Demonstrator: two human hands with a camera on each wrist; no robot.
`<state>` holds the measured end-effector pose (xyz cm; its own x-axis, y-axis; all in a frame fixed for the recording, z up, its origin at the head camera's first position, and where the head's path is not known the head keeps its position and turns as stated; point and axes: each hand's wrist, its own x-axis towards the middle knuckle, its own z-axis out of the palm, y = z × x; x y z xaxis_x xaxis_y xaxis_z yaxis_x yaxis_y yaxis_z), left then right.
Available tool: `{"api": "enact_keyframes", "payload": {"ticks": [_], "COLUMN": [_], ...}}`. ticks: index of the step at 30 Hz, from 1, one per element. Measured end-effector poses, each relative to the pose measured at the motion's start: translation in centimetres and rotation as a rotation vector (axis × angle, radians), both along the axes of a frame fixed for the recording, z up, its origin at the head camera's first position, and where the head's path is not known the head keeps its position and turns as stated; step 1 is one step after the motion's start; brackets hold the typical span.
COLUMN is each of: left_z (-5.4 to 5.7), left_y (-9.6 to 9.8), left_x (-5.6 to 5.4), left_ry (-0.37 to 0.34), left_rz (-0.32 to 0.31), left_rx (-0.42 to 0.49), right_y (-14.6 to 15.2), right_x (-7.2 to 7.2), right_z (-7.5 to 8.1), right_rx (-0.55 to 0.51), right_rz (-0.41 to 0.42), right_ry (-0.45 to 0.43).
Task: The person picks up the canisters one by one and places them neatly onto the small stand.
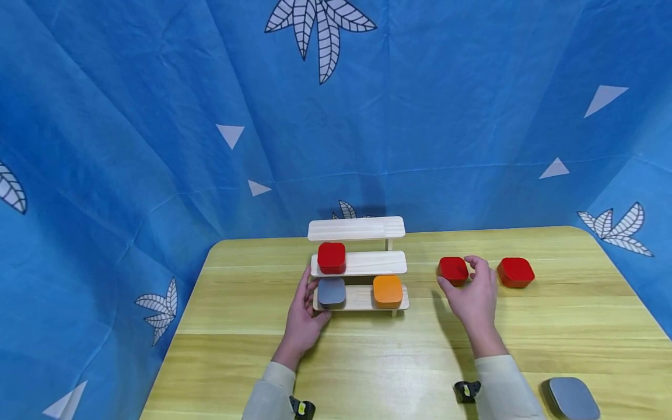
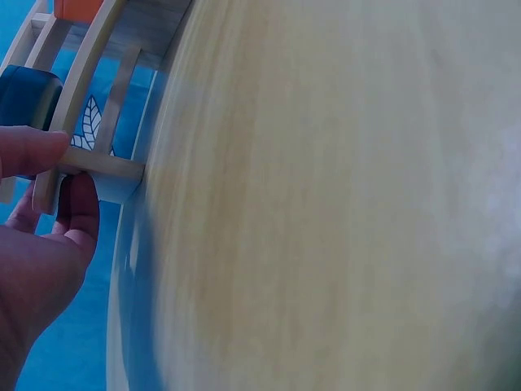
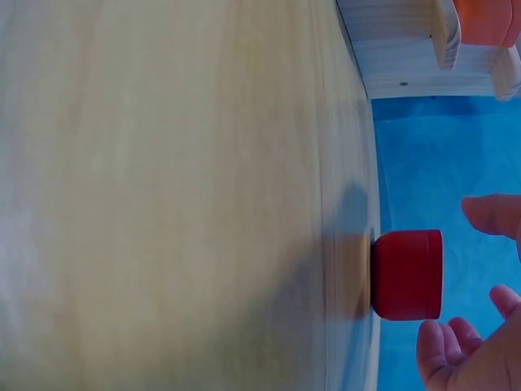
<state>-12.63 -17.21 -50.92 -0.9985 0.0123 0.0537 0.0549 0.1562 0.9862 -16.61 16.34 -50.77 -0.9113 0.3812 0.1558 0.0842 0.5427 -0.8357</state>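
Note:
A three-step wooden display rack (image 1: 358,229) stands toward the back of the table. My left hand (image 1: 303,325) grips the left end of its lowest board, with the thumb on one side and fingers curled behind in the left wrist view. Beside that hand, a grey rounded box (image 1: 332,291) sits on the lowest step, an orange box (image 1: 387,290) at its right end. On the middle step is a red box (image 1: 332,258). My right hand (image 1: 476,300) spreads thumb and fingers around another red box (image 1: 452,269) on the table; the right wrist view shows a gap between thumb and box.
Just right of my right hand lies one more red box (image 1: 516,272). A second grey box (image 1: 574,398) is near the front right of the wooden table (image 1: 378,361). Blue patterned cloth (image 1: 436,116) hangs behind the table and around its sides.

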Motion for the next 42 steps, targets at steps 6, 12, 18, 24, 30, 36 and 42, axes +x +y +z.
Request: {"api": "enact_keyframes", "payload": {"ticks": [6, 12, 18, 24, 30, 36, 42], "left_z": [1.8, 1.9, 1.9, 1.8, 1.8, 1.9, 2.0], "left_y": [0.4, 0.5, 0.5, 0.5, 0.5, 0.4, 0.4], "left_x": [0.6, 0.7, 0.7, 0.7, 0.8, 0.7, 0.7], "left_ry": [0.001, -0.008, -0.001, 0.014, 0.006, 0.01, -0.001], "left_rz": [-0.004, 0.01, 0.008, 0.003, 0.005, 0.001, 0.001], "left_rx": [0.008, 0.0, 0.006, 0.004, -0.001, 0.002, 0.001], "right_y": [0.1, 0.4, 0.5, 0.5, 0.5, 0.5, 0.5], "right_x": [-0.2, -0.4, -0.6, -0.8, -1.1, -1.3, -1.6], "right_z": [-0.1, -0.5, -0.8, -0.9, -0.9, -1.1, -1.3], "right_rx": [0.007, 0.0, -0.021, -0.037, -0.037, -0.045, -0.045], "right_rz": [-0.005, -0.006, -0.004, 0.0, -0.008, -0.006, -0.008], "right_ry": [-0.02, -0.038, -0.072, -0.092, -0.114, -0.133, -0.166]}}
